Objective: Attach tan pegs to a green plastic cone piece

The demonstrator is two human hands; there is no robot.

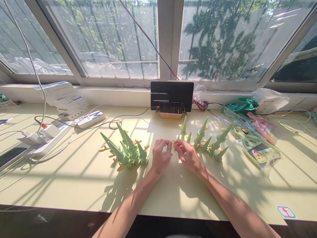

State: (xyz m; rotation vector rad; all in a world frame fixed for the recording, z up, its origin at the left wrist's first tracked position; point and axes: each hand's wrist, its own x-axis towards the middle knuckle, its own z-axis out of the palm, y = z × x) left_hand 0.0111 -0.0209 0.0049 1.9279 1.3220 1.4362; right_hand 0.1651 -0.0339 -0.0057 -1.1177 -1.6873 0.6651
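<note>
My left hand (161, 155) is closed around a small pale green piece (165, 149), mostly hidden by the fingers. Close beside it, the fingertips of my right hand (187, 154) pinch a tiny yellowish piece (173, 142), too small to make out well. To the left stands a cluster of green cone-topped towers (132, 150) with yellow pegs sticking out sideways. Behind and right of my right hand stand more green cone-topped towers (200, 133) and several short loose-looking cones (221, 154).
A tablet (172, 91) with a phone (171, 107) before it stands at the back. On the left are a power strip (49, 140), white boxes (91, 119) and cables. Plastic-wrapped packets (260, 150) and a green bag (241, 105) lie at right. A numbered sticker (286, 212) marks the front edge.
</note>
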